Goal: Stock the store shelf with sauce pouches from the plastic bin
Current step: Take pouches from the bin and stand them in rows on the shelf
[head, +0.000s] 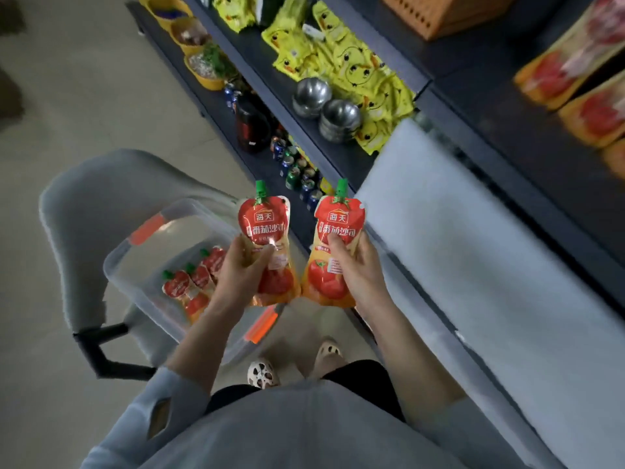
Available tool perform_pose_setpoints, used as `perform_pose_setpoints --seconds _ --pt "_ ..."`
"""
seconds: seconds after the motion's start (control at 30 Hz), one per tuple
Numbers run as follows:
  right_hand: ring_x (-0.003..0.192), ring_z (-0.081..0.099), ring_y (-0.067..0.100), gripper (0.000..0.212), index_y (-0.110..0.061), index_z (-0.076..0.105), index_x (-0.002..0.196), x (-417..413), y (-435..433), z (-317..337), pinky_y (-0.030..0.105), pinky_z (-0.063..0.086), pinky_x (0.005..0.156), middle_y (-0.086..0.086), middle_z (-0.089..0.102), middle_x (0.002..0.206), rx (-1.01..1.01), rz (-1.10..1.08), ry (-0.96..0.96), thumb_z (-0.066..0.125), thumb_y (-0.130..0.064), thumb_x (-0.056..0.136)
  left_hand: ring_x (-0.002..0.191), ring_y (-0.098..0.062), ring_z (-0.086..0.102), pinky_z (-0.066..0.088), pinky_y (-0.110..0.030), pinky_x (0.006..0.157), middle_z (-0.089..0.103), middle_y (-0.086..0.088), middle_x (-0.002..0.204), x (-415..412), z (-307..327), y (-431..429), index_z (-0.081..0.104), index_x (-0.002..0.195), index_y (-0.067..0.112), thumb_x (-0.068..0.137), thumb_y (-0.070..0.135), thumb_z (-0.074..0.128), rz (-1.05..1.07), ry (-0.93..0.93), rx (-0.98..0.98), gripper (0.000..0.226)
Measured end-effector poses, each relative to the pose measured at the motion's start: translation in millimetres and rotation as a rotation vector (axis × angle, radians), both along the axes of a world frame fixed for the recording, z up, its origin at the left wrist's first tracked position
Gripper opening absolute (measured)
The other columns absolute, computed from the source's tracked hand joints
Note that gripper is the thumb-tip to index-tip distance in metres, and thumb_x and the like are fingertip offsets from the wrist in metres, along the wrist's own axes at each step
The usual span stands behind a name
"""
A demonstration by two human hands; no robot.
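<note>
Hands (301, 265) each gripping one sauce pouch (334, 245), bin (135, 262) seemingly below

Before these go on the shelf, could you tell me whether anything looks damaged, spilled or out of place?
Nothing stands out. Both sauce pouches, in the left hand and the right hand, look intact with green caps on, and the pouches left in the plastic bin show no leak.

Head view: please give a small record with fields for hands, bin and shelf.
left hand: holds one red tomato sauce pouch with green cap, upright
right hand: holds a second red pouch, upright
clear plastic bin with orange latches: on a grey chair, more pouches inside
pale shelf board: bare, right of the pouches
</note>
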State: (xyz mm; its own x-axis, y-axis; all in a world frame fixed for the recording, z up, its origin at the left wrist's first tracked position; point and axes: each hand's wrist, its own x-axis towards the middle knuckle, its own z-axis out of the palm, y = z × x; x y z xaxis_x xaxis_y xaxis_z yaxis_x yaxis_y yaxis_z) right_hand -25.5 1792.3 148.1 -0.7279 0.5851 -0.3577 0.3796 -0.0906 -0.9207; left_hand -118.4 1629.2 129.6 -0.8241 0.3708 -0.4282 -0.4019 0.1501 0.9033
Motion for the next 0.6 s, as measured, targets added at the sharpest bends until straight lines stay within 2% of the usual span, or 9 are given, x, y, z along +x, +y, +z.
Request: perform_pose_setpoints --seconds 0.07,0.13,0.23,0.33,0.47,0.5,0.6 --pt "0.108 0.069 0.013 0.041 -0.030 0.055 0.131 22 11 17 0.042 0.055 0.098 -0.005 0.069 0.121 0.014 -0.106 0.061 0.065 -0.043 0.093 0.081 -0.011 0.070 0.057 -0.024 0.061 0.067 0.001 0.101 4 18 21 0.052 0.110 0.023 0.093 0.021 0.061 -0.085 0.032 0.047 0.020" --pt "0.104 0.070 0.011 0.034 -0.028 0.058 0.125 43 22 33 0.039 0.056 0.096 -0.006 0.071 0.116 0.041 -0.198 0.119 0.065 -0.037 0.094 0.083 -0.015 0.071 0.058 -0.030 0.067 0.069 -0.002 0.101 11 31 46 0.054 0.113 0.020 0.091 0.019 0.064 -0.163 0.084 0.067 0.023" --pt "0.101 0.071 0.011 0.026 -0.029 0.060 0.116 77 44 56 0.043 0.056 0.095 -0.007 0.073 0.111 0.133 -0.322 0.160 0.068 -0.037 0.093 0.076 -0.005 0.069 0.055 -0.020 0.061 0.067 0.003 0.092 28 51 86 0.054 0.105 0.019 0.091 0.011 0.062 -0.293 0.170 0.116 0.018" --pt "0.100 0.070 0.009 0.023 -0.030 0.059 0.113 114 68 79 0.043 0.057 0.094 -0.010 0.072 0.109 0.206 -0.419 0.164 0.068 -0.036 0.093 0.076 -0.002 0.069 0.055 -0.018 0.062 0.067 0.003 0.095 54 72 128 0.054 0.102 0.023 0.092 0.008 0.059 -0.433 0.241 0.163 0.019" --pt "0.097 0.071 0.008 0.019 -0.032 0.062 0.108 163 97 108 0.041 0.058 0.092 -0.012 0.073 0.105 0.266 -0.541 0.191 0.070 -0.034 0.091 0.096 -0.019 0.068 0.059 -0.037 0.075 0.067 -0.005 0.107 90 100 181 0.051 0.116 0.016 0.093 0.019 0.061 -0.586 0.346 0.200 0.025" --pt "0.096 0.071 0.008 0.019 -0.031 0.063 0.108 176 105 116 0.040 0.058 0.091 -0.011 0.074 0.104 0.286 -0.569 0.198 0.071 -0.033 0.091 0.097 -0.019 0.067 0.058 -0.036 0.076 0.065 -0.004 0.108 101 107 195 0.050 0.116 0.018 0.093 0.021 0.060 -0.613 0.370 0.207 0.025" --pt "0.095 0.072 0.009 0.016 -0.029 0.067 0.106 214 131 139 0.037 0.058 0.087 -0.008 0.075 0.101 0.355 -0.623 0.210 0.072 -0.028 0.090 0.098 -0.011 0.064 0.053 -0.021 0.070 0.064 0.006 0.107 135 129 232 0.049 0.116 0.026 0.093 0.025 0.059 -0.660 0.404 0.268 0.025"
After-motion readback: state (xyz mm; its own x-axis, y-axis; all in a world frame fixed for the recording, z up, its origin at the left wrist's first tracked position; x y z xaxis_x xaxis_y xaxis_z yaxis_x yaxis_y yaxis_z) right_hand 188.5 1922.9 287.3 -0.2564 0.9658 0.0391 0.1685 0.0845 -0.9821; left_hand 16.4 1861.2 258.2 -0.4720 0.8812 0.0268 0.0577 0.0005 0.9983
